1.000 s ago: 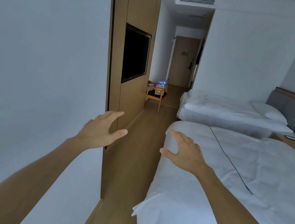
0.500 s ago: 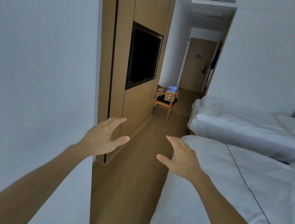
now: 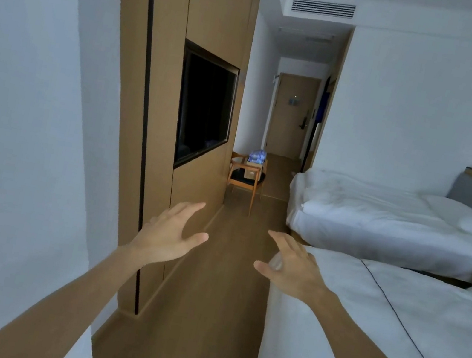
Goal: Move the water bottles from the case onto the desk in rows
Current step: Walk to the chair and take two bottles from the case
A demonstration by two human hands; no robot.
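Far down the room a case of water bottles (image 3: 257, 156), wrapped in bluish plastic, sits on a cardboard box on a wooden chair (image 3: 246, 178). My left hand (image 3: 169, 235) and my right hand (image 3: 291, 267) are stretched out in front of me at chest height, fingers spread and relaxed, holding nothing. Both hands are far from the case. No desk shows in this view.
A wood-panelled wall unit (image 3: 204, 116) with a dark TV (image 3: 205, 104) lines the left side. Two white beds (image 3: 394, 219) (image 3: 390, 332) stand on the right. A wooden-floored aisle (image 3: 230, 256) runs between them toward a door (image 3: 291, 116).
The view has moved forward along the aisle and swung left; the chair with the case looks nearer. Both hands stay open and raised in about the same pose.
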